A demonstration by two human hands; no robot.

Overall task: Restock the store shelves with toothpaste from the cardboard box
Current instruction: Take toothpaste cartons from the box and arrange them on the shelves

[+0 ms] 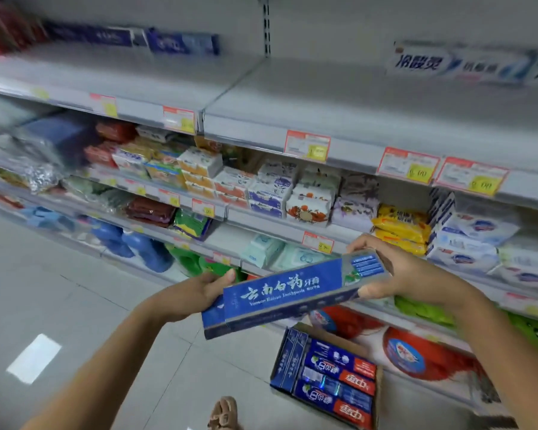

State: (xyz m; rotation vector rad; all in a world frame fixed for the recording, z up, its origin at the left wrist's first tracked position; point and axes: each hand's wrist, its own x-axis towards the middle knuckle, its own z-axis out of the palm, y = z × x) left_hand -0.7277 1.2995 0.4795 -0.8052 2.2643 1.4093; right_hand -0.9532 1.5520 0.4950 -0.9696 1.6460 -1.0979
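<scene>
- Both our hands hold the blue toothpaste carton (292, 293) tilted in mid-air before the shelves (323, 100): left hand (196, 293) fingers curl round one end, right hand (410, 274) fingers grip the other.
- Possibly we hold a second carton beneath it.
- Below, the cardboard box (342, 338) of toothpaste sits on the floor (75, 290).

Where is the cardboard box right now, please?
In the head view the box sits on the floor, lower right of centre, at the foot of the shelves, just below the carton that the left hand and right hand hold.
</scene>
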